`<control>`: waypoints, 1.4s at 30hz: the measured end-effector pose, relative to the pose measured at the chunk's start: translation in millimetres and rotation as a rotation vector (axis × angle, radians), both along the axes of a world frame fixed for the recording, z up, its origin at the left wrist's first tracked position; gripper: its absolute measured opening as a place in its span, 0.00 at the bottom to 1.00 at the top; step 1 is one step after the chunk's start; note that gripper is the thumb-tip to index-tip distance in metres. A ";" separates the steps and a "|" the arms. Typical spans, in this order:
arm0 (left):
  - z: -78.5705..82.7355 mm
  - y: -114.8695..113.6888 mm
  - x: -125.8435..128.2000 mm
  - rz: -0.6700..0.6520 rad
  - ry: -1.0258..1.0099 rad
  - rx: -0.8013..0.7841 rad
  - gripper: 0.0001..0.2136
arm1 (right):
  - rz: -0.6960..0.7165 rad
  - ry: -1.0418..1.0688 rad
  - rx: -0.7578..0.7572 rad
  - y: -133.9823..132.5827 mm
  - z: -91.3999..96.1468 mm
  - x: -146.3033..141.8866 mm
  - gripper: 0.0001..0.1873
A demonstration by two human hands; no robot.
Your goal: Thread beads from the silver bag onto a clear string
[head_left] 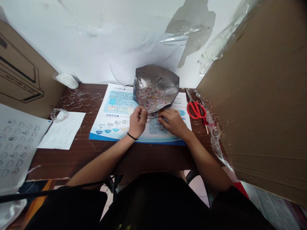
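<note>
A silver-grey foil bag lies open at the back of the desk, its mouth facing me. Inside it is a heap of small beads, mostly clear and pink with some red. My left hand, with a black band on the wrist, is closed in a pinch at the bag's front lip. What it pinches is too small to make out. Just right of it, my right hand has its fingers and thumb bent together over the printed sheet. Anything between those fingertips is hidden. A few beads show between the hands.
Red-handled scissors lie right of the sheet, beside crumpled clear plastic. Left are tangled clear thread, beaded bracelets on white paper, and a white bundle. Cardboard walls the right side; a cardboard box stands left.
</note>
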State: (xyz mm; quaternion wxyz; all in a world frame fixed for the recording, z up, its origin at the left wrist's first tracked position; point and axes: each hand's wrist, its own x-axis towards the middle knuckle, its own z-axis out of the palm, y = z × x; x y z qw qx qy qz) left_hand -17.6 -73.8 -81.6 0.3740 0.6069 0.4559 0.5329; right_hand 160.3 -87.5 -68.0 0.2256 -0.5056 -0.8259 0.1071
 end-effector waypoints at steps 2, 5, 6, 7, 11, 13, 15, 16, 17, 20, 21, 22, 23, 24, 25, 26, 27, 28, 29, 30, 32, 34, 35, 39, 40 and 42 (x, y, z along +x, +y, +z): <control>3.1 -4.1 1.8 -0.035 0.107 0.026 0.12 | -0.003 0.120 0.008 -0.3 0.8 -0.4 0.14; 4.9 -6.9 4.3 -0.090 0.250 0.051 0.11 | 0.050 0.308 -0.011 -1.9 2.5 -3.2 0.18; 4.7 -7.1 5.0 -0.107 0.283 0.055 0.11 | 0.071 0.344 -0.025 -2.5 3.0 -4.3 0.18; 4.3 -7.2 5.5 -0.121 0.307 0.056 0.11 | 0.085 0.363 -0.035 -2.9 3.3 -5.3 0.18; 2.3 -6.7 6.6 -0.145 0.339 0.059 0.11 | 0.105 0.323 -0.003 -2.7 2.1 -5.8 0.10; 1.9 -6.6 6.9 -0.148 0.357 0.064 0.12 | 0.087 0.266 0.053 -1.5 0.6 -4.5 0.09; 1.8 -6.7 7.0 -0.153 0.384 0.069 0.12 | 0.065 0.189 0.112 -0.7 -0.4 -3.6 0.09; 1.9 -6.7 7.1 -0.155 0.395 0.071 0.12 | 0.058 0.157 0.127 -0.5 -0.5 -3.5 0.10; 1.9 -6.8 7.1 -0.157 0.403 0.072 0.12 | 0.055 0.137 0.129 -0.7 -0.3 -3.8 0.10; 1.5 -6.8 7.0 -0.156 0.409 0.059 0.12 | 0.052 0.169 0.083 -2.2 2.2 -5.7 0.10; 1.3 -6.7 7.0 -0.155 0.410 0.056 0.12 | 0.049 0.202 0.062 -2.9 3.4 -6.4 0.09; 1.0 -6.5 7.0 -0.156 0.412 0.056 0.12 | 0.046 0.240 0.041 -3.6 4.7 -7.0 0.09; 0.7 -6.4 7.1 -0.158 0.416 0.061 0.11 | 0.045 0.280 0.018 -4.1 5.9 -7.4 0.09; 0.5 -6.2 7.4 -0.160 0.420 0.072 0.11 | 0.045 0.315 -0.008 -4.5 6.9 -7.6 0.08; 0.4 -6.1 7.6 -0.163 0.425 0.084 0.11 | 0.046 0.343 -0.035 -4.6 7.6 -7.5 0.08; 0.3 -6.2 8.0 -0.163 0.427 0.096 0.11 | 0.047 0.364 -0.063 -4.4 8.0 -7.1 0.09; 0.4 -6.5 8.3 -0.160 0.427 0.103 0.10 | 0.049 0.380 -0.091 -4.1 7.9 -6.5 0.09; 0.7 -7.1 8.5 -0.154 0.423 0.104 0.10 | 0.053 0.393 -0.115 -3.5 7.6 -5.6 0.09; 1.1 -7.9 8.5 -0.145 0.417 0.102 0.10 | 0.057 0.405 -0.136 -2.8 7.0 -4.7 0.09; 1.8 -8.6 8.3 -0.134 0.410 0.098 0.10 | 0.062 0.418 -0.153 -2.1 6.3 -3.8 0.09; 4.3 -8.8 7.2 -0.118 0.397 0.098 0.10 | 0.075 0.434 -0.174 -1.1 5.3 -2.4 0.09; 9.0 -3.9 5.6 -0.123 0.405 0.113 0.10 | 0.083 0.435 -0.162 -1.3 5.6 -2.0 0.08; 12.2 1.5 5.1 -0.125 0.421 0.126 0.11 | 0.082 0.433 -0.144 -1.9 6.3 -2.2 0.08; 27.5 42.5 12.7 -0.130 0.567 0.219 0.09 | 0.026 0.443 -0.054 -5.4 10.3 -3.9 0.06; 30.3 54.9 18.0 -0.180 0.616 0.237 0.08 | 0.002 0.453 -0.038 -6.0 10.9 -4.2 0.06; 33.0 76.6 32.0 -0.323 0.721 0.246 0.06 | -0.047 0.483 -0.013 -6.0 11.4 -4.0 0.06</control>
